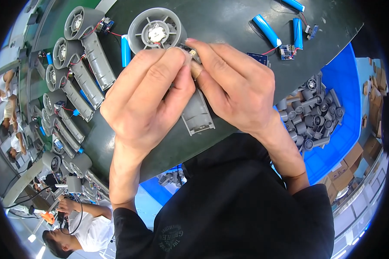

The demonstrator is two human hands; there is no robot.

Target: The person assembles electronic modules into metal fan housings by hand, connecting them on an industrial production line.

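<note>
Directly before me lies a grey fan housing with a round, spoked head and an open trough-like handle. My left hand and my right hand meet over the joint between head and handle, both with fingers closed in a pinch. A small electronic part with a pale, shiny piece shows between the fingertips, against my right thumb and forefinger. What my left fingertips grip is hidden. A blue cylindrical battery stands out beside the fan head, just beyond my left knuckles.
Several similar housings with wires and batteries line the left side. Blue batteries wired to small boards lie at the far right. A blue bin beside the dark table holds many grey parts. A person sits at lower left.
</note>
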